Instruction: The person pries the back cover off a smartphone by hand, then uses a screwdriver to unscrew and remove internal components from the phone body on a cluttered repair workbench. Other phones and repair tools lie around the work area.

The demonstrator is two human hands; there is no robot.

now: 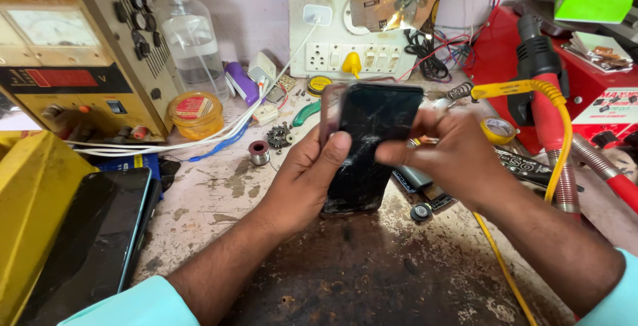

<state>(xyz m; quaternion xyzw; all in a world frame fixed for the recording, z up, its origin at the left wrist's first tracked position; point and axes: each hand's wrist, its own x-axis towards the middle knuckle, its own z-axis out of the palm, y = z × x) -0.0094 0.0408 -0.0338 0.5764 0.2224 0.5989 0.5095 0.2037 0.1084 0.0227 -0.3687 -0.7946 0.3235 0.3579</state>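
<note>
Your left hand [307,173] is clamped round the lower half of the cracked black phone [369,141], held upright at bench centre. Your right hand [446,148], in from 3 o'clock, pinches its right edge w/ fingertips, prob. working the screen loose (blurred). Next needs steady, even prying; power supply [73,53] sits at 10 o'clock.

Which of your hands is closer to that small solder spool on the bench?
Left. The left hand grips the phone just right of the solder spool; the right hand is beyond the phone, farther away.
</note>
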